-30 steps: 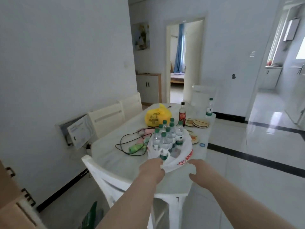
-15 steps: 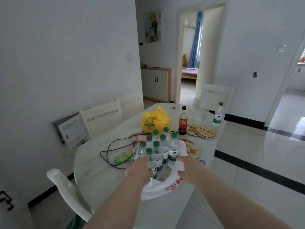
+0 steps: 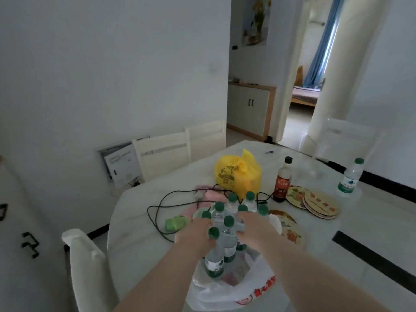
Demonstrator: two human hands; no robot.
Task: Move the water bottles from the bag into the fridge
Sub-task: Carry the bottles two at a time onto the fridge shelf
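Observation:
Several clear water bottles (image 3: 228,239) with green caps stand upright in a cluster inside an open white plastic bag (image 3: 227,291) with red print, on the near part of the white table (image 3: 137,239). My left hand (image 3: 194,235) is pressed against the cluster's left side, fingers wrapped around the nearest bottles. My right hand (image 3: 254,226) grips the right side of the cluster, its fingers hidden among the bottles. One more water bottle (image 3: 350,179) stands alone at the table's far right. No fridge is in view.
On the table lie a yellow bag (image 3: 236,174), a dark sauce bottle (image 3: 282,180), stacked round coasters (image 3: 315,202), a black cable (image 3: 162,208) and a green object (image 3: 175,222). White chairs (image 3: 87,266) stand at the near left and along the wall. A doorway (image 3: 308,86) opens behind.
I have moved closer to the table. Both hands have gone from the bag's near edge forward to either side of the bottle cluster and closed on it.

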